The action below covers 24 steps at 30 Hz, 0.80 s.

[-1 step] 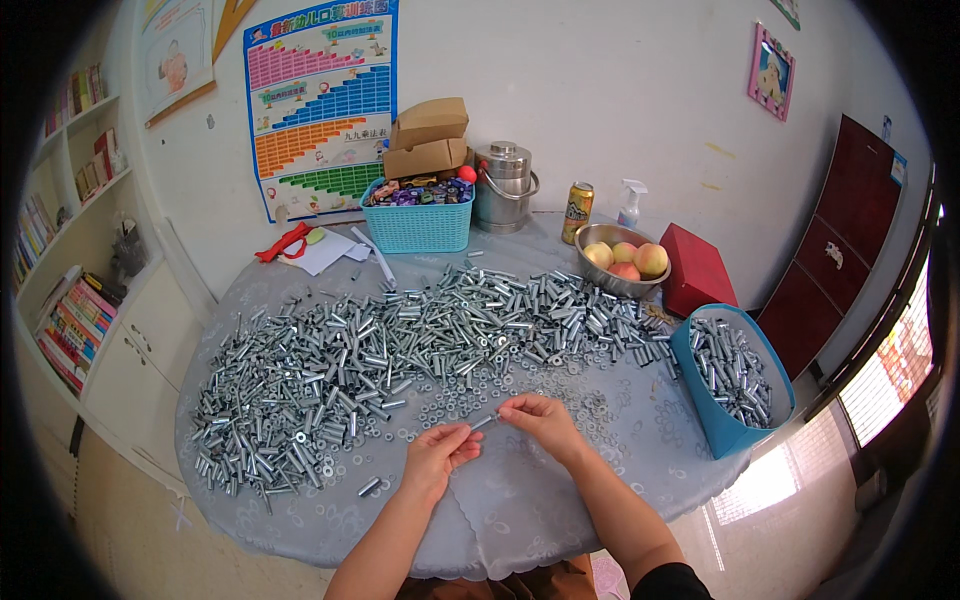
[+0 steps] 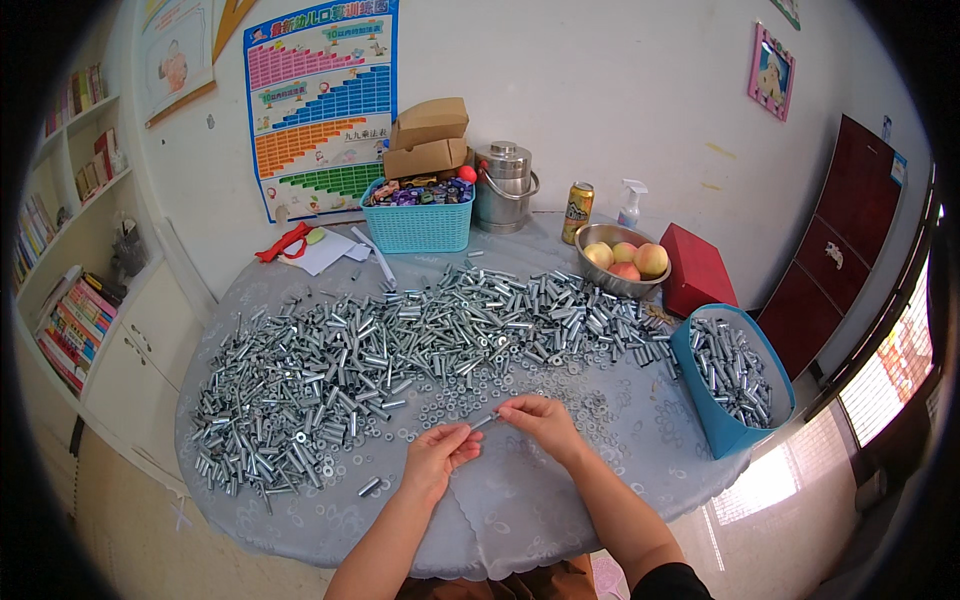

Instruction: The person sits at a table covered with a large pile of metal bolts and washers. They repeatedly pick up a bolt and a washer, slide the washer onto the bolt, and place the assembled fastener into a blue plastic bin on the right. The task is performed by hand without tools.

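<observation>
Metal rod [image 2: 484,422], slim and silvery, sits between my two hands above the near part of the table, its long axis slanting away from me and up to the right. My left hand [image 2: 437,455] pinches the nearer, lower end; my right hand [image 2: 543,424] has thumb and forefinger closed at the farther one, so both are equally near. Those fingertips cover both ends, and I cannot make out a head, a thread or a separate small part there. Just beyond lie scattered washers [image 2: 455,400], then a broad heap of metal parts [image 2: 350,350], too tangled to tell apart. Right of my hands, well apart, stands a blue bin [image 2: 715,415], its lower contents hidden.
</observation>
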### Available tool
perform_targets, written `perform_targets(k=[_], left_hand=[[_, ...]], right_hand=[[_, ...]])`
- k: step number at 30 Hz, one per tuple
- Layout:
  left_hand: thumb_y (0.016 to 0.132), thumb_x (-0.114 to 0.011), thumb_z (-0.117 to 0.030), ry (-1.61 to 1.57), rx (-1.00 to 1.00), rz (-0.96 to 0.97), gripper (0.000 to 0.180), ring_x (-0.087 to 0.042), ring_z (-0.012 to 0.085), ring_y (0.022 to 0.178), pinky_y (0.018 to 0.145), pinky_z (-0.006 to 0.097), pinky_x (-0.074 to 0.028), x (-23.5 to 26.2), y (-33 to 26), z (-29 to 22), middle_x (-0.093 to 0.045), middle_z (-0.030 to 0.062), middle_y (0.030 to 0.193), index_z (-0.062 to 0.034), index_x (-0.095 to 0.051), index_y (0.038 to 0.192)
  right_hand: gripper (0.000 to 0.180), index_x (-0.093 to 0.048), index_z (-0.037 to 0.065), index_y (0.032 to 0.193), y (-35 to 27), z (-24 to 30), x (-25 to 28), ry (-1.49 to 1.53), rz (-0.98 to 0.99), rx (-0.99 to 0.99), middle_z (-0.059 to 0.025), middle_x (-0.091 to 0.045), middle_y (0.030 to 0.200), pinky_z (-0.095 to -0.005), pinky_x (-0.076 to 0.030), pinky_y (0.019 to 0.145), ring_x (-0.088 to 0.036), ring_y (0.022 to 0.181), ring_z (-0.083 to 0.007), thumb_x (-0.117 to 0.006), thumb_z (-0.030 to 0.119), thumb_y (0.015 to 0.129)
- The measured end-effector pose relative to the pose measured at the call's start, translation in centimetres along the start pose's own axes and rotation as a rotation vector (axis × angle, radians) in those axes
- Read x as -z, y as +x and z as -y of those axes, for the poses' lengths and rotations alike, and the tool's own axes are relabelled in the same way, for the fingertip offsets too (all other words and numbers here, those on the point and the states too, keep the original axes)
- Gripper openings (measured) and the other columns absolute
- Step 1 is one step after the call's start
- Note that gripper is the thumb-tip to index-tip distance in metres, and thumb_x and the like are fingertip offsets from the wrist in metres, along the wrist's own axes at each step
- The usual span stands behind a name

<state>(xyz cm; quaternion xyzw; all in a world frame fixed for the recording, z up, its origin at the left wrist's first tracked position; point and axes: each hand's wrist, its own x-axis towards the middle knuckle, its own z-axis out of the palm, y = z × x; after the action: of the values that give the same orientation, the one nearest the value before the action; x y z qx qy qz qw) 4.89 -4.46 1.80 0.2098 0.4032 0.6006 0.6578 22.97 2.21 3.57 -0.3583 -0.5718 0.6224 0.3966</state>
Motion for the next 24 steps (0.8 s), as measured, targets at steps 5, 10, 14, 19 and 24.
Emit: perform_targets(k=[5,10,14,19,24], left_hand=[[0.083,-0.060,-0.007,0.004,0.000,0.012,0.016,-0.064,0.0203,0.072,0.068,0.029,-0.054,0.0,0.1,0.1,-0.063,0.0179,0.089,0.0045,-0.059,0.094],[0.084,-0.059,-0.007,0.064,-0.010,0.030,0.022,-0.065,0.0222,0.075,0.067,0.029,-0.054,-0.4,-0.3,-0.1,-0.063,0.0191,0.092,0.0064,-0.057,0.100],[0.085,-0.057,-0.007,0.124,-0.039,0.035,0.026,-0.065,0.0227,0.075,0.067,0.028,-0.055,-1.0,-0.5,-0.2,-0.063,0.0190,0.093,0.0076,-0.054,0.105],[0.085,-0.056,-0.007,0.096,-0.107,-0.017,0.025,-0.064,0.0220,0.074,0.066,0.029,-0.055,-0.5,-0.2,0.1,-0.063,0.0192,0.094,0.0073,-0.054,0.105],[0.085,-0.056,-0.008,0.074,-0.101,-0.022,0.022,-0.064,0.0216,0.073,0.066,0.030,-0.055,-0.2,0.0,0.2,-0.062,0.0198,0.094,0.0054,-0.055,0.102]], right_hand=[[0.016,-0.067,0.004,0.094,-0.2,0.1,-0.4,-0.227,-0.043,0.131,-0.0003,-0.061,0.088,-0.0193,-0.042,0.069,-0.053,0.077,-0.0065,-0.064,0.013,0.081],[0.015,-0.068,0.005,0.093,-0.3,0.4,-0.7,-0.339,-0.046,0.269,-0.0026,-0.062,0.085,-0.0213,-0.042,0.065,-0.051,0.073,-0.0080,-0.064,0.012,0.080],[0.016,-0.068,0.006,0.094,-0.2,0.1,-0.9,-0.369,-0.067,0.315,-0.0033,-0.062,0.084,-0.0232,-0.042,0.064,-0.050,0.070,-0.0091,-0.064,0.014,0.080],[0.017,-0.067,0.006,0.093,1.1,-0.4,0.5,-0.506,-0.338,0.363,-0.0083,-0.064,0.084,-0.0287,-0.045,0.067,-0.056,0.073,-0.0189,-0.063,0.014,0.079],[0.019,-0.067,0.008,0.090,2.0,-1.4,2.9,-1.009,-0.386,0.508,-0.0093,-0.062,0.084,-0.0363,-0.044,0.070,-0.055,0.079,-0.0277,-0.066,0.017,0.073]])
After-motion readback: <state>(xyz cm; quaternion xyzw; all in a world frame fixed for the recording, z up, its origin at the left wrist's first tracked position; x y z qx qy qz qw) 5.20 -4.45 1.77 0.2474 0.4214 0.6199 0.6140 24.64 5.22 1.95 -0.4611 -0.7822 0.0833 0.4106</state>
